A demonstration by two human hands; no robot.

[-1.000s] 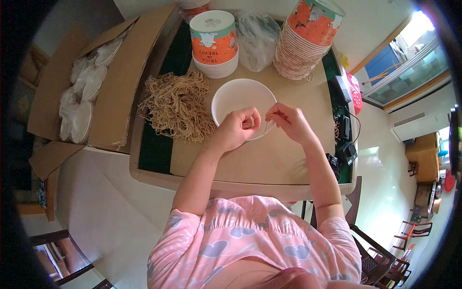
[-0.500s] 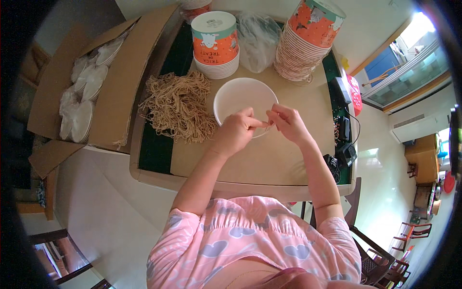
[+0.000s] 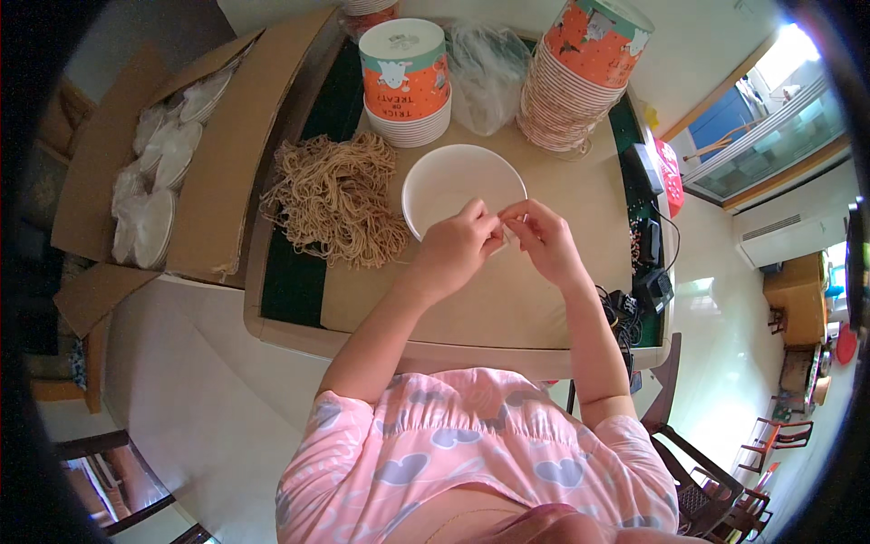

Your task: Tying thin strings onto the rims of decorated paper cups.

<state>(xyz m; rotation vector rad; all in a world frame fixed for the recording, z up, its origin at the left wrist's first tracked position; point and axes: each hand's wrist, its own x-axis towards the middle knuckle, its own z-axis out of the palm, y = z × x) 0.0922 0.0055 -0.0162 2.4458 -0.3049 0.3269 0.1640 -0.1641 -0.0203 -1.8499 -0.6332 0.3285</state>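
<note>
A white paper bucket (image 3: 453,181) stands mouth up in the middle of the table, its inside facing me. At its near right rim my left hand (image 3: 462,245) and my right hand (image 3: 541,238) meet, fingertips pinched together. Both appear to pinch a thin pale string, mostly hidden behind the fingers. The bucket's near rim is partly covered by my left hand. Left of the bucket lies a loose heap of beige strings (image 3: 335,199).
Behind stand an upside-down stack of orange printed buckets (image 3: 405,86), a clear plastic bag (image 3: 488,82) and a taller bucket stack (image 3: 571,95) with strings hanging from it. An open cardboard box (image 3: 213,172) is at left; black cables and adapters (image 3: 651,288) lie on the right edge.
My left index finger, stretched toward the right hand before, is now bent in with the other fingers. My hands have come closer together at the rim; the bucket has barely shifted.
</note>
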